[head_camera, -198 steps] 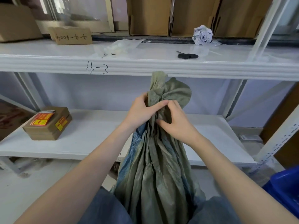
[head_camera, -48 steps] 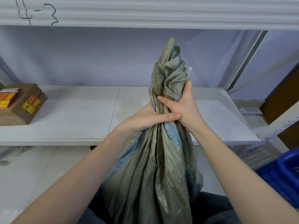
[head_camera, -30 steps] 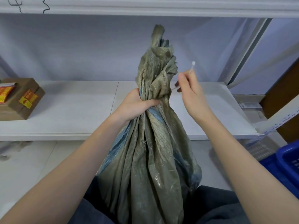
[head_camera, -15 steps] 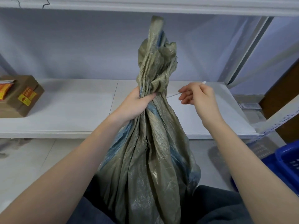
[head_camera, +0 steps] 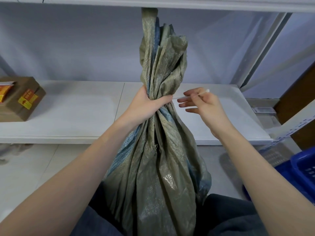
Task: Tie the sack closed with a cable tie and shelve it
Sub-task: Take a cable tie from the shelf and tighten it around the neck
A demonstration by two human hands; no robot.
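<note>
The sack (head_camera: 153, 159) stands upright in front of the lower shelf (head_camera: 71, 116), its base cut off by the bottom edge of the view and partly hidden between the person's dark-trousered knees; its top tuft runs up to the underside of the upper shelf (head_camera: 187, 4), where the tip is lost from sight. The fabric is a woven plastic weave, olive-grey with blue streaks, creased into long vertical pleats, glossy in one patch low on the front. The left hand (head_camera: 146, 104) grips the gathered neck of the sack, fingers wrapped round behind it and out of sight, thumb across the front. Just right of the neck, the right hand (head_camera: 202, 106) pinches a thin white cable tie (head_camera: 192, 95) between thumb and forefinger; the other three fingers are spread apart and straight, pointing toward the sack. The tie is a slim, pale strip, hard to follow against the white shelf; one end shows past the knuckles, the other end reaches the neck beside the left thumb, and whether it passes round the neck cannot be told. Left of the sack, on the lower shelf, sits a brown cardboard box (head_camera: 18, 99) with yellow and red labels, cut off by the frame edge. Right of the sack, low on the floor, is a blue plastic crate (head_camera: 303, 171), only partly in view.
</note>
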